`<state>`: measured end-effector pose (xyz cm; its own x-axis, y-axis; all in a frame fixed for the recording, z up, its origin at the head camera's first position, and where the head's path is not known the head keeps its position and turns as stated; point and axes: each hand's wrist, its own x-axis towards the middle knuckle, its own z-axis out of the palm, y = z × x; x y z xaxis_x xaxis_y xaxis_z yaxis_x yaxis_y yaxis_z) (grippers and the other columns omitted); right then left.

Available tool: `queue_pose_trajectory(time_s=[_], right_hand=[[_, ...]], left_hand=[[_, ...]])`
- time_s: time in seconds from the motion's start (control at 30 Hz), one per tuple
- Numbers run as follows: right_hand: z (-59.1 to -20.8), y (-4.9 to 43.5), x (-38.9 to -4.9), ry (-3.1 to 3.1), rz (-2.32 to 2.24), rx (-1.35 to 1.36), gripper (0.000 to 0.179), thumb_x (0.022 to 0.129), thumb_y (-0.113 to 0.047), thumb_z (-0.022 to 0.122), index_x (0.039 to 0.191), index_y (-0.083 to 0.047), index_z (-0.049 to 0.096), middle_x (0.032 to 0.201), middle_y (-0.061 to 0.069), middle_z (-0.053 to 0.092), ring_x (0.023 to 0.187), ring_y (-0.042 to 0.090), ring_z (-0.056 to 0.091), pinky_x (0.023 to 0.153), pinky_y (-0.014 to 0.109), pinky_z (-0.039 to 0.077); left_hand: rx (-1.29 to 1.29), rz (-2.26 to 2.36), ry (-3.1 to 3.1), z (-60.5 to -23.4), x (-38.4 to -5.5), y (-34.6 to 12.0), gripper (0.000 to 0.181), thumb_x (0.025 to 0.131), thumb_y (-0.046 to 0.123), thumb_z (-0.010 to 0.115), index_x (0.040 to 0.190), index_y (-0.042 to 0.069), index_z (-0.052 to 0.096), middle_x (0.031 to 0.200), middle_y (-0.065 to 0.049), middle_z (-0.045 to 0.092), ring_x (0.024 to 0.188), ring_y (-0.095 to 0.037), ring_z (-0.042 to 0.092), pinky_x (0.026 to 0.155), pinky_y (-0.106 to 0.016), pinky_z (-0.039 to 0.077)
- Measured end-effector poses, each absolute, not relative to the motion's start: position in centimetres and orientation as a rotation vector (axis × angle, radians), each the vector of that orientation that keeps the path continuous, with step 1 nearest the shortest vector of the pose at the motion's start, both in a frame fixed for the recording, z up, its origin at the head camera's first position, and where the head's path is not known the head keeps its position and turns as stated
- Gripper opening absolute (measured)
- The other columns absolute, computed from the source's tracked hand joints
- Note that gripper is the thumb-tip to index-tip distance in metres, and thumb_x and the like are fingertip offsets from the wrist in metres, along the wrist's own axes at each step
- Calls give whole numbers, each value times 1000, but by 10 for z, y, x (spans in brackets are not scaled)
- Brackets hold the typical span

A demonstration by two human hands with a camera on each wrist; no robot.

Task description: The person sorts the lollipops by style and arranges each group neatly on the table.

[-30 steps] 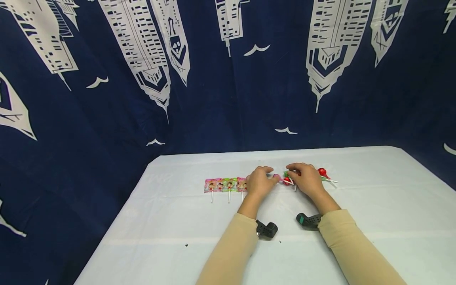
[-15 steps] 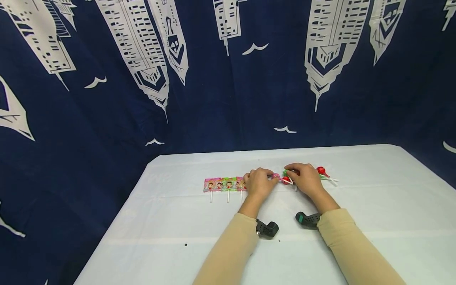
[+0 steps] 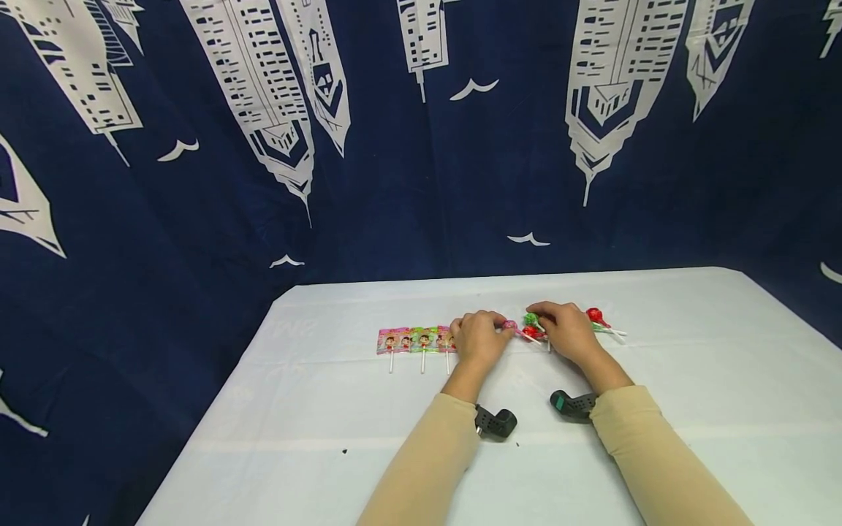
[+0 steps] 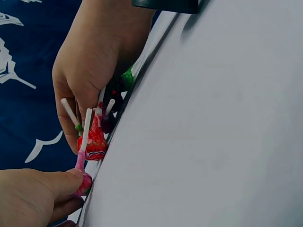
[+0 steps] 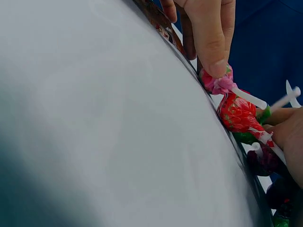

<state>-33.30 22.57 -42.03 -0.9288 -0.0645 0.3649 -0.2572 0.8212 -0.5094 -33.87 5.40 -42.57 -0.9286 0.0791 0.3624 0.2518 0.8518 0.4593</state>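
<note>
In the head view my left hand (image 3: 480, 340) pinches a pink-wrapped lollipop (image 3: 509, 326) between thumb and fingers. Its white stick (image 5: 251, 98) points toward my right hand (image 3: 567, 330). That hand has its fingers and thumb bent round a green-wrapped lollipop (image 3: 530, 319); the exact contact is partly hidden. A red-wrapped lollipop (image 5: 236, 113) lies between the two hands, close by the pink one. Dark-wrapped lollipops (image 5: 264, 160) show beside the right hand in the right wrist view.
Left of my left hand lies a row of flat pink and green packets (image 3: 414, 340) with sticks toward me. Beyond my right hand are a red lollipop (image 3: 595, 316) and more white sticks. A white cloth covers the table (image 3: 296, 438); a dark blue curtain (image 3: 395, 204) hangs behind.
The green lollipop's stick has swung away from the pink lollipop's stick, and its green head shows more beside my right fingers. My left hand stays on the pink lollipop, almost still.
</note>
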Motion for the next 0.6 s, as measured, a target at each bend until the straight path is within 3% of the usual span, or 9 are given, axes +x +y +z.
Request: queue_pose_trajectory(time_s=[0.27, 0.6], right_hand=[[-422, 228, -334, -2694, 815, 259, 25, 94, -7, 64, 118, -4, 68, 111, 21, 71, 103, 42, 60, 90, 58, 42], [-424, 228, -334, -2692, 831, 250, 27, 91, -8, 67, 119, -5, 68, 111, 19, 72, 106, 44, 59, 92, 59, 37]], left_hand=[[-258, -698, -2680, -423, -339, 54, 19, 85, 38, 78, 100, 28, 79, 101, 11, 77, 98, -13, 70, 108, -41, 33], [-262, -731, -2688, -420, -337, 53, 21, 85, 36, 78, 103, 25, 78, 102, 11, 78, 98, -14, 71, 109, -41, 34]])
